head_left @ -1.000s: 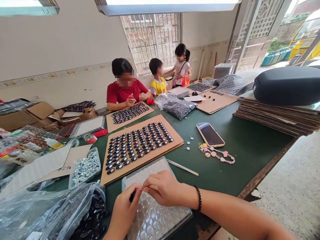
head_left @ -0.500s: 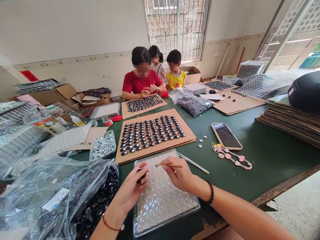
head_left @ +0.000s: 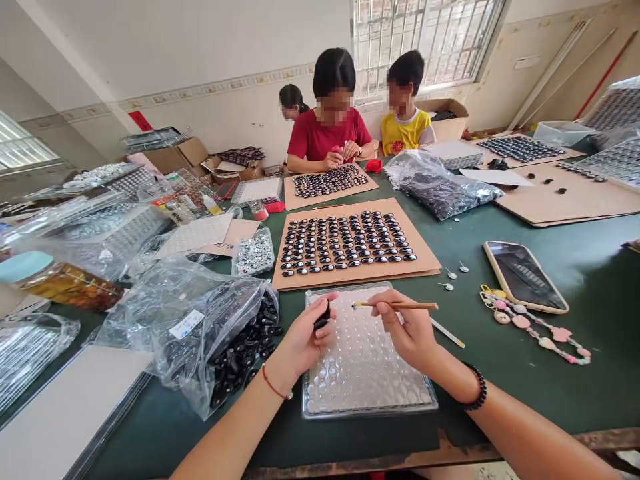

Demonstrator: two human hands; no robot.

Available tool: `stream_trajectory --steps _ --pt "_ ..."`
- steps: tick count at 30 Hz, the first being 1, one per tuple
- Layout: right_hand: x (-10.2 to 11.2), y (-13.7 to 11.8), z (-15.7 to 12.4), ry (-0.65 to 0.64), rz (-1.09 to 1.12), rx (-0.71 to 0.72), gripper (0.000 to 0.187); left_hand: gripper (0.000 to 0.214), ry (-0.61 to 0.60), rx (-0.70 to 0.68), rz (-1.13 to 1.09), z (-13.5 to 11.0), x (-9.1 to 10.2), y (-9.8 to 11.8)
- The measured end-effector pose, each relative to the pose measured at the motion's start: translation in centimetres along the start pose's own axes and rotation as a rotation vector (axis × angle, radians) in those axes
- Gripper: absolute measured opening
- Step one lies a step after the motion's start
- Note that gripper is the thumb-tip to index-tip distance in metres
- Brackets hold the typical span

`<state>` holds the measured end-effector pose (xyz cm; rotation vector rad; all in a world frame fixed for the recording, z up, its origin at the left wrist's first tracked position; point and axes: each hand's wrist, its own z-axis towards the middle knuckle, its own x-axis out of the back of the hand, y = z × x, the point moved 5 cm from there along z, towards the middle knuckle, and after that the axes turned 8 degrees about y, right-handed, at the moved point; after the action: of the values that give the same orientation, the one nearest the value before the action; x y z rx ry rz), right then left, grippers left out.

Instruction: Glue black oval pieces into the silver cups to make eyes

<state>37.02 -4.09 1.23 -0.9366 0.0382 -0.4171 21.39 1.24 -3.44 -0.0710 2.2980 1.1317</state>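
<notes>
My left hand pinches a small black oval piece between thumb and fingers, over the left edge of a clear blister tray. My right hand grips a thin wooden stick that lies level, its tip pointing left toward the black piece. Just beyond the tray lies a cardboard sheet covered with rows of several black oval pieces. A clear plastic bag of black pieces sits to the left of my left hand.
A phone and a pink bead strap lie to the right on the green table. Three people sit or stand at the far side by another filled cardboard sheet. Bags, trays and boxes crowd the left; a small tub of silver parts.
My view has swung left and down. My two hands have drawn apart over the tray; the stick now lies level with its tip free, and the left hand still pinches the black piece.
</notes>
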Motion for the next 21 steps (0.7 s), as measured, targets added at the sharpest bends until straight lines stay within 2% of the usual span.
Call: stream_trajectory --steps 3,6,9,14,16,21 --pt "0.0 -0.2 -0.1 -0.016 0.001 0.021 0.018 0.023 0.021 -0.053 0.148 -0.3 -0.3 0.2" --pt "-0.1 -0.3 -0.3 -0.029 0.023 0.02 0.017 0.023 0.056 -0.123 0.386 -0.7 -0.7 0.4" --pt "-0.4 -0.5 -0.7 -0.047 0.067 0.019 0.018 0.027 0.038 -0.15 0.596 -0.9 -1.1 0.3" --pt "-0.9 -0.7 -1.5 -0.114 0.112 0.066 0.022 0.023 0.078 -0.379 0.898 -0.9 -1.3 1.0" --pt "-1.0 -0.7 -1.6 -0.135 0.098 0.09 0.022 0.023 0.087 -0.427 0.958 -0.9 -1.2 1.0" --pt "-1.0 -0.6 -1.3 -0.145 0.025 0.111 0.021 0.033 0.072 -0.398 1.018 -0.8 -1.3 0.6"
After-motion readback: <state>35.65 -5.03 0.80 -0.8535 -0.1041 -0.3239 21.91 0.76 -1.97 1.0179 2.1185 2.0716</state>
